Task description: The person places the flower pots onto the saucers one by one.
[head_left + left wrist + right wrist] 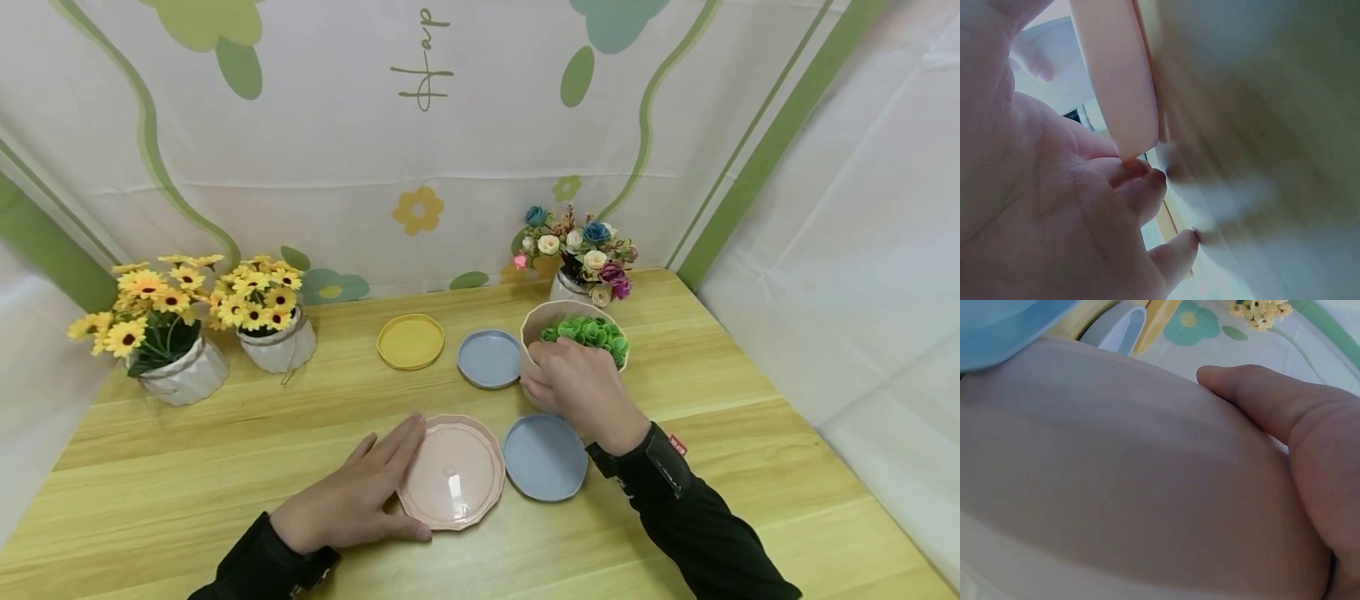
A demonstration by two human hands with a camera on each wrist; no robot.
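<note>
One right hand (581,389): curled on bowl (545,319) rim, bowl's body just ahead
Left hand (362,494): fingers straight, touching pink plate (450,467) rightward

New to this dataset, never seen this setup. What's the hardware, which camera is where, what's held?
There is no robot here: a person works bare-handed. The wide picture comes from a camera on the head; the close-ups come from one camera on each wrist. The left hand touches the edge of a pink plate; the right hand grips the side of a pale bowl with green leaves inside. On the wood-patterned table are also two blue plates, a yellow plate, two pots of yellow flowers and a pot of mixed flowers.
</note>
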